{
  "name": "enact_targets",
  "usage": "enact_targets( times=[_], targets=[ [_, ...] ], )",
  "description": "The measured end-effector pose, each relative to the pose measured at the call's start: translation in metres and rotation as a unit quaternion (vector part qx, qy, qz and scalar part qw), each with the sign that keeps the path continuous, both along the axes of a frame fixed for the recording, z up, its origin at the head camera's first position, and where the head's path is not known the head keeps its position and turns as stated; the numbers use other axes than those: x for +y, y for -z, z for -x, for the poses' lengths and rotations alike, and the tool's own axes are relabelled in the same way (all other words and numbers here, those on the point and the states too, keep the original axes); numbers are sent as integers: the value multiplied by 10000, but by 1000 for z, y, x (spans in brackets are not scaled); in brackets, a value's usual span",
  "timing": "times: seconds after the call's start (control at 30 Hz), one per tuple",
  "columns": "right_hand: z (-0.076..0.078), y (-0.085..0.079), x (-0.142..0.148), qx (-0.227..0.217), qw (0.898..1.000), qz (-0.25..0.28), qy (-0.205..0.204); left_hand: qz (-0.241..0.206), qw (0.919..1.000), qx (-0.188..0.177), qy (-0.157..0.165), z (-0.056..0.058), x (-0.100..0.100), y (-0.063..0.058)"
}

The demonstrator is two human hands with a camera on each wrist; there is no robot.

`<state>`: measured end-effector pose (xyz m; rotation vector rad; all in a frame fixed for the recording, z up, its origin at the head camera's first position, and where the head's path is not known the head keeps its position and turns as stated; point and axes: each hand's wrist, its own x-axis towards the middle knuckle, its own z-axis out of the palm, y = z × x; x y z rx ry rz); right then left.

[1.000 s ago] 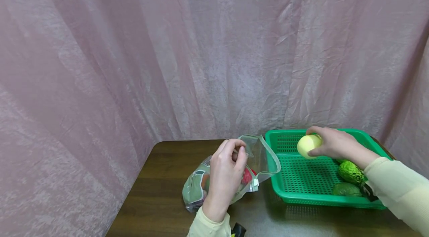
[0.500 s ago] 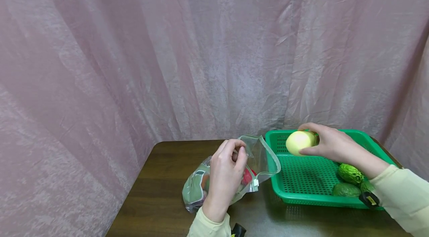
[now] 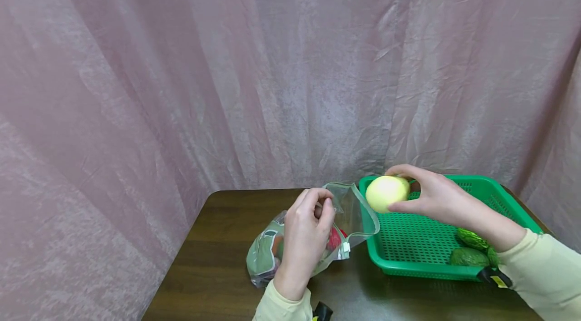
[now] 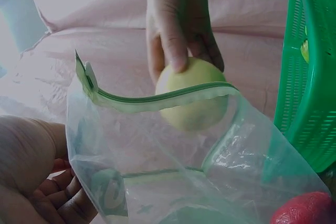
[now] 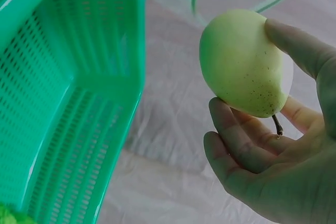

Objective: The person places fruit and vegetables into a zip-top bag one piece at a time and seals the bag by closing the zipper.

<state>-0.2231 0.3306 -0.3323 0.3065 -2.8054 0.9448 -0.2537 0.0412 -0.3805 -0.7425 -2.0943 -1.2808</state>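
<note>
In the head view my right hand (image 3: pixel 431 197) grips a pale yellow-green pear (image 3: pixel 387 194) between thumb and fingers, over the left end of the green basket. Its brown stem and small dark specks show in the right wrist view, on the pear (image 5: pixel 244 64). My left hand (image 3: pixel 305 237) pinches the rim of a clear zip bag (image 3: pixel 358 210), whose mouth gapes toward the pear. Inside the bag lie a red item (image 3: pixel 335 238) and an orange one (image 3: pixel 278 245), partly hidden by the left hand. From the left wrist, the pear (image 4: pixel 197 72) shows behind the bag's green-edged rim.
The green basket (image 3: pixel 422 269) stands right of the bag on the dark wooden table (image 3: pixel 218 255). At its right end lie a dark green avocado-like item (image 3: pixel 468 257) and a bumpy bright green one (image 3: pixel 472 238). A pink curtain (image 3: pixel 290 84) hangs behind.
My right hand has carried the pear leftward across the basket, closer to the bag's mouth. The left hand and the bag have stayed put.
</note>
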Motion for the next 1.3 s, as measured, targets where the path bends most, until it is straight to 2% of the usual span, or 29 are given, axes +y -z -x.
enact_targets(
  times=[0.4, 0.67, 0.97, 1.3],
  targets=[
    [5, 1, -42, -176, 9984, 223, -483, 27, 9999, -98, -23, -2, -2, 0],
    [13, 5, -66, -10, 9973, -184, -704, -1, 10000, -55, 3, -1, -1, 0],
    [20, 9, -87, -371, 9952, -388, -813, 15, 10000, -4, 30, 0, -3, -1],
    [26, 10, -96, -462, 9929, -611, -908, -12, 10000, 90, 28, 0, -3, -1]
  ],
)
